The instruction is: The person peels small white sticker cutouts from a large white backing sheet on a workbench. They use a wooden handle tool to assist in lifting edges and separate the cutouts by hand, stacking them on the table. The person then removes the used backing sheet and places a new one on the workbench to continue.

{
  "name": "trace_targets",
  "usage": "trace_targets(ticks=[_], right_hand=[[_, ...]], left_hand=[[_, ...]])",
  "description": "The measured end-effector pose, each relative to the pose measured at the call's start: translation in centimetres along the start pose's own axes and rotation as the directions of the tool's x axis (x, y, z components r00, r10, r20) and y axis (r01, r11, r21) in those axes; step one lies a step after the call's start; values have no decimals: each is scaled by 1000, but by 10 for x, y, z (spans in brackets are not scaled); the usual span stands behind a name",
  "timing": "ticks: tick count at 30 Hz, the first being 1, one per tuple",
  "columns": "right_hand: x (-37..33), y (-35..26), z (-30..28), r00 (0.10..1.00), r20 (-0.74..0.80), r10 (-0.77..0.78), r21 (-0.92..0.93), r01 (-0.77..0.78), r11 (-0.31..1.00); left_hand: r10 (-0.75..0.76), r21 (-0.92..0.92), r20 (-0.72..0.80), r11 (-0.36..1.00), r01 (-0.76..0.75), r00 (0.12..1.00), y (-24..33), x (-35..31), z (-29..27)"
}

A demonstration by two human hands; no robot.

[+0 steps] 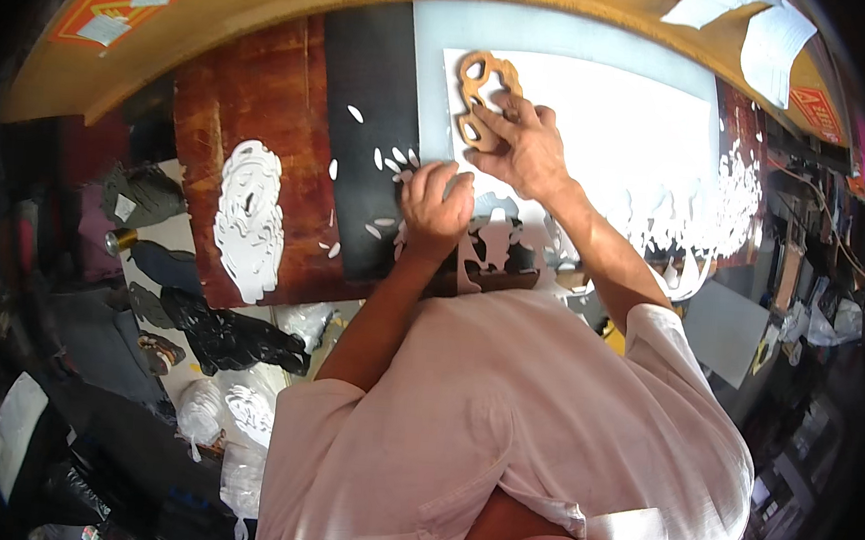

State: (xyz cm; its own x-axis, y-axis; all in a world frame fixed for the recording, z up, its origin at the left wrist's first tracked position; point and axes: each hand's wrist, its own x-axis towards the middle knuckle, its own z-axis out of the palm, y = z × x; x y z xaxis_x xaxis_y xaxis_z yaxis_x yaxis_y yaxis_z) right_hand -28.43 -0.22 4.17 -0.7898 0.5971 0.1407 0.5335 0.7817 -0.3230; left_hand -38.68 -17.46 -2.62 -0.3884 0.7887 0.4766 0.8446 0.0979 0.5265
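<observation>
A tan, curvy cutting die (470, 98) with open loops sits on a white sheet (623, 123), near the sheet's left end. My right hand (529, 151) has its fingers over the die's right side and its thumb by the lower edge, gripping it. Close by on the left, my left hand (435, 202) is closed, fingers curled, beside the sheet's lower left corner. Whatever may be under its fingers is hidden. Small white oval scraps (378, 158) lie around that hand on a black strip (372, 55). Below both hands hang white offcuts (496, 239) with cut-out curves.
A pile of white cut pieces (248, 222) lies on the reddish-brown board (196, 143) at left. White scraps (733, 206) crowd the right end. A yellow beam (289, 24) spans the far side. A black plastic bag (232, 336) and clear bags (202, 412) lie lower left.
</observation>
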Motion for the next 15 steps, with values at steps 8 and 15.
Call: trace_targets(ticks=[8, 15], right_hand=[[-36, 2, 0, 984, -174, 25, 178, 7, 984], [-171, 65, -22, 872, -238, 428, 593, -218, 775]], left_hand=[[-6, 3, 132, 1000, 5, 991, 5, 0, -14], [-346, -210, 214, 897, 389, 914, 42, -102, -46]])
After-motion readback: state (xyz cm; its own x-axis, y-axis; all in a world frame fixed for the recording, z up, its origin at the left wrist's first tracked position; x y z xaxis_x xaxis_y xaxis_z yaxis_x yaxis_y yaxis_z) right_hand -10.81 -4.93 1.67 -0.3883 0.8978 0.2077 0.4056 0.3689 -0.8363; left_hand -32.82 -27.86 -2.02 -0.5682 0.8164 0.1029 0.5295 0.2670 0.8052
